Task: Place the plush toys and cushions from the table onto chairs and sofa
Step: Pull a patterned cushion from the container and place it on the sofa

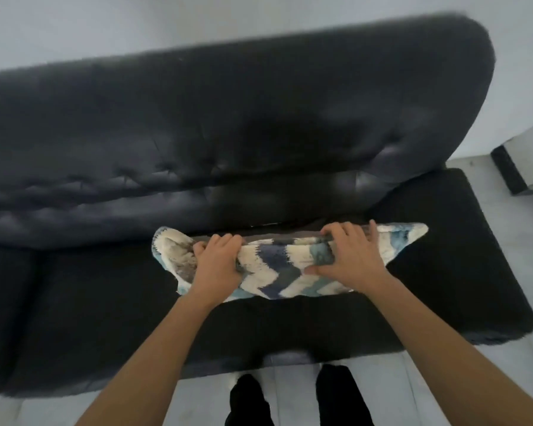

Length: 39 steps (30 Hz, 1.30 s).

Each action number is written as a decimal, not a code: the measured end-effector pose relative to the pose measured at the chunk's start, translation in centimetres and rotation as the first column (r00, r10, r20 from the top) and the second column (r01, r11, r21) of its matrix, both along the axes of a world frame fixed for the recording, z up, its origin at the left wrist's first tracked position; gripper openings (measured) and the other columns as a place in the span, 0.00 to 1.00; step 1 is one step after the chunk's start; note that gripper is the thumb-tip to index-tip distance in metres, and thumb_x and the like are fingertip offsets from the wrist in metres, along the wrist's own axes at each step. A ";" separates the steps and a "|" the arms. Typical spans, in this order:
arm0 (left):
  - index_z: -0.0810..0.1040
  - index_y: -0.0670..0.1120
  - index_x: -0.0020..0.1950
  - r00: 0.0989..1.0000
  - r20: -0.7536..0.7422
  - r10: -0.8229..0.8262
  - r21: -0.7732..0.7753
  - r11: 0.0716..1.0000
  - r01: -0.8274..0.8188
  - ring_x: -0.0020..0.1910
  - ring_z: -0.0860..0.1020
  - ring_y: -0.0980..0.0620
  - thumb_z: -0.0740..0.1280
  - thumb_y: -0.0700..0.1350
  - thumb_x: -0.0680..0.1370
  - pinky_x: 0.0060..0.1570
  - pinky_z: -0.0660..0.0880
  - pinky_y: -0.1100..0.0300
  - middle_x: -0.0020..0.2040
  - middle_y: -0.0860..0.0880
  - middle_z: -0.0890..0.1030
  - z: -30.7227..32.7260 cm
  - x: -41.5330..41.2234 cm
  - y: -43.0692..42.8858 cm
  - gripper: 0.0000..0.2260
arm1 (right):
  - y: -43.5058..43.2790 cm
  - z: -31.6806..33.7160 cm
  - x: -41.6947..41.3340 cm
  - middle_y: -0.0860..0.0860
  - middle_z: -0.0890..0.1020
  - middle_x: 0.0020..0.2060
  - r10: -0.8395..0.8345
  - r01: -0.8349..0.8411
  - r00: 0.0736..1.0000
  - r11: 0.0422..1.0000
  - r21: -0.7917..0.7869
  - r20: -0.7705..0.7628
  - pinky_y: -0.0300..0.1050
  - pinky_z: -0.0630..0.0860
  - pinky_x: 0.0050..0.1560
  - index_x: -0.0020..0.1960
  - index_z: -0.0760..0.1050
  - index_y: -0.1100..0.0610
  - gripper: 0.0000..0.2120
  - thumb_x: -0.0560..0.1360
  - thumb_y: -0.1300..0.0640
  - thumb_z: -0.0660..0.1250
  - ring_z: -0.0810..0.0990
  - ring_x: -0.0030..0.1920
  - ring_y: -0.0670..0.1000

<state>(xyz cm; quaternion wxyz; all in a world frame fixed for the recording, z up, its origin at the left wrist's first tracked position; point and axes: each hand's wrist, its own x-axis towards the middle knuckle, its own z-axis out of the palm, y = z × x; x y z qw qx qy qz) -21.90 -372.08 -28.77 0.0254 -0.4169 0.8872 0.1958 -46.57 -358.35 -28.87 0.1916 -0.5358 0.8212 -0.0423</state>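
A cushion (277, 265) with a blue, white and grey zigzag pattern lies on the seat of the black leather sofa (105, 302), close to the backrest. My left hand (216, 262) grips its left part, with the fingers curled over the top edge. My right hand (348, 256) grips its right part the same way, thumb on the front face. The cushion's two pointed corners stick out past my hands.
The sofa's tufted backrest (228, 118) rises behind the cushion against a pale wall. A dark object (517, 173) stands on the light floor at the right. My two feet in dark socks (296, 398) are at the sofa's front edge.
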 end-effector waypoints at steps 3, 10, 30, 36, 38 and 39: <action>0.73 0.51 0.53 0.999 0.007 0.041 0.042 0.998 -0.041 0.53 0.73 0.44 0.74 0.43 0.70 0.56 0.62 0.45 0.47 0.53 0.72 -4.3 -0.4 -3.7 0.15 | -2.8 -5.1 -0.5 0.51 0.79 0.54 -0.031 0.031 0.995 1.000 -0.005 -0.092 0.62 0.58 0.75 0.63 0.76 0.49 0.30 0.69 0.31 0.70 0.79 0.60 0.58; 0.77 0.47 0.67 0.987 -0.143 0.071 -0.198 0.975 -0.099 0.61 0.71 0.36 0.79 0.48 0.68 0.63 0.64 0.40 0.60 0.39 0.75 -15.7 -2.9 -12.1 0.29 | -10.9 -16.3 -2.2 0.60 0.75 0.62 -0.121 0.044 0.960 0.955 -0.292 -0.253 0.66 0.56 0.75 0.73 0.73 0.50 0.25 0.77 0.47 0.69 0.73 0.66 0.64; 0.44 0.48 0.83 0.993 -0.073 0.097 -0.248 0.962 -0.112 0.80 0.42 0.32 0.54 0.63 0.83 0.74 0.41 0.29 0.81 0.32 0.43 -33.8 -4.6 -12.8 0.35 | -12.3 -33.7 -1.5 0.69 0.43 0.80 -0.252 0.217 0.963 0.936 -0.276 -0.096 0.73 0.49 0.76 0.84 0.47 0.53 0.39 0.80 0.45 0.61 0.43 0.80 0.73; 0.45 0.47 0.83 0.884 -0.261 0.387 -0.185 0.879 -0.439 0.81 0.42 0.35 0.52 0.60 0.85 0.74 0.42 0.30 0.81 0.32 0.43 -34.8 -2.5 -9.3 0.32 | -16.3 -35.6 1.7 0.71 0.58 0.78 0.014 -0.134 0.946 0.927 -0.351 -0.323 0.67 0.42 0.78 0.82 0.55 0.58 0.42 0.79 0.29 0.54 0.56 0.79 0.71; 0.45 0.46 0.83 0.874 -0.273 0.402 -0.169 0.874 -0.455 0.81 0.42 0.35 0.52 0.61 0.85 0.74 0.42 0.30 0.81 0.32 0.42 -35.2 -1.9 -7.9 0.33 | -19.0 -36.4 0.5 0.66 0.55 0.81 0.062 -0.162 0.936 0.950 -0.266 -0.346 0.64 0.38 0.77 0.83 0.51 0.54 0.45 0.78 0.25 0.48 0.52 0.81 0.67; 0.45 0.45 0.83 0.859 -0.297 0.417 -0.149 0.868 -0.473 0.81 0.42 0.35 0.52 0.61 0.85 0.75 0.43 0.30 0.81 0.31 0.42 -35.4 -1.8 -7.1 0.33 | -19.8 -36.6 0.1 0.65 0.54 0.81 0.055 -0.151 0.938 0.953 -0.263 -0.342 0.65 0.39 0.77 0.83 0.51 0.54 0.45 0.78 0.24 0.47 0.52 0.81 0.66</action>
